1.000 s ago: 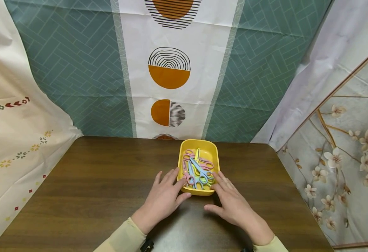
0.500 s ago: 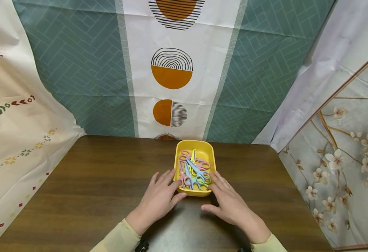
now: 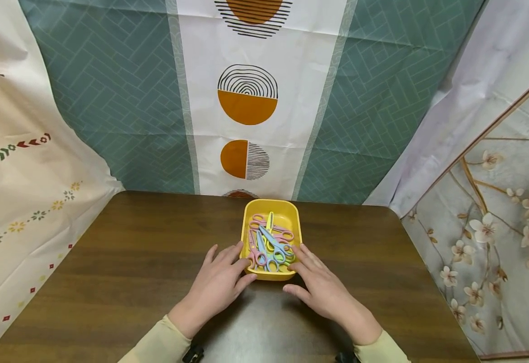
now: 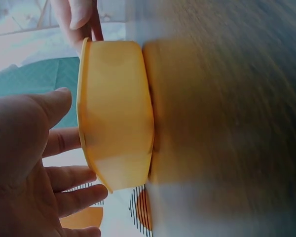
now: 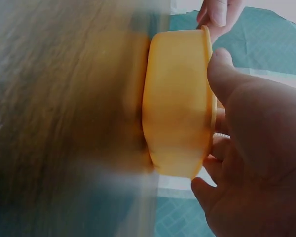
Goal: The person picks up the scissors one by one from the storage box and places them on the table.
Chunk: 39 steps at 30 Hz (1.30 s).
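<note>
Near the far edge of the worktop [image 3: 110,262], a yellow tray [image 3: 269,277] holds scissors [image 3: 272,239]; left hand [image 3: 216,282] and right hand [image 3: 321,285], fingers apart, flank its near corners.

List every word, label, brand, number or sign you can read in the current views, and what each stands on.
No readable text in any view.
Yellow tray: no lettering on the sides that show.
Scissors: too small to tell whether they carry any marking.
Hanging cloth: printed shapes and lines, no writing.
</note>
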### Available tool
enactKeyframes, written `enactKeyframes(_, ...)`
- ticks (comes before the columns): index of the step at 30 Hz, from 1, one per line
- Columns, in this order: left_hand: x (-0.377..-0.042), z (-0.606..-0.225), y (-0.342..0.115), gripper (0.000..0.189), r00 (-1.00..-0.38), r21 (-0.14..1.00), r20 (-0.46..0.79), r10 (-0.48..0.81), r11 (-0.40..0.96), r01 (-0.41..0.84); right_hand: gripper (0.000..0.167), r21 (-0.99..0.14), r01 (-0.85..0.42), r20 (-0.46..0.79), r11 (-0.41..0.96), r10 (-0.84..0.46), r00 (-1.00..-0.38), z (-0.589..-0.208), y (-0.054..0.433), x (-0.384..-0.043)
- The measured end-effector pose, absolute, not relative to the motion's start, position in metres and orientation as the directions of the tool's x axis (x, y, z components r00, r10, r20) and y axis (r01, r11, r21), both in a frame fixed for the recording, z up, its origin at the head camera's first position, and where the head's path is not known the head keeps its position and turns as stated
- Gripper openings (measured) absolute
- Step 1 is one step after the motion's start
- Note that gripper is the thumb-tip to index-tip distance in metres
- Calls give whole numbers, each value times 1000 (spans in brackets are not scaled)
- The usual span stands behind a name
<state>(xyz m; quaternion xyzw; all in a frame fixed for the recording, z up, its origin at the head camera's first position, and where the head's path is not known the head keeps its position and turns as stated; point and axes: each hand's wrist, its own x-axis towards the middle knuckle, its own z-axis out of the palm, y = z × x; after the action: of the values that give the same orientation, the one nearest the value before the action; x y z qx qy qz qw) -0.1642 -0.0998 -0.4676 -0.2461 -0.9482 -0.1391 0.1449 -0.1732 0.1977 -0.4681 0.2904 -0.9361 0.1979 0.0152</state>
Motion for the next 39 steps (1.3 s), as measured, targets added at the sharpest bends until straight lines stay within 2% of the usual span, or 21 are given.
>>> enactKeyframes(6, -162, -468, -107, 34, -839, 193, 348, 419, 844, 501, 29, -314, -570, 249, 759, -514, -821, -466, 193, -178)
enactKeyframes(9, -162, -467, -109, 33, -846, 194, 340, 410, 850, 490, 24, -281, -569, 306, 772, -490, -816, -464, 190, -179)
enactKeyframes(18, -164, -463, -111, 32, -859, 192, 318, 402, 860, 473, 24, -258, -554, 326, 791, -469, -821, -458, 183, -179)
enactKeyframes(26, -165, -461, -111, 35, -862, 180, 314, 399, 866, 467, 38, -256, -574, 317, 778, -493, -810, -456, 176, -186)
enactKeyframes(36, -164, -452, -105, 32, -869, 188, 324, 374, 875, 446, 34, -272, -557, 265, 785, -496, -827, -454, 175, -191)
enactKeyframes(39, -166, -450, -101, 33, -855, 185, 359, 376, 869, 459, 34, -272, -545, 263, 793, -484, -835, -452, 172, -189)
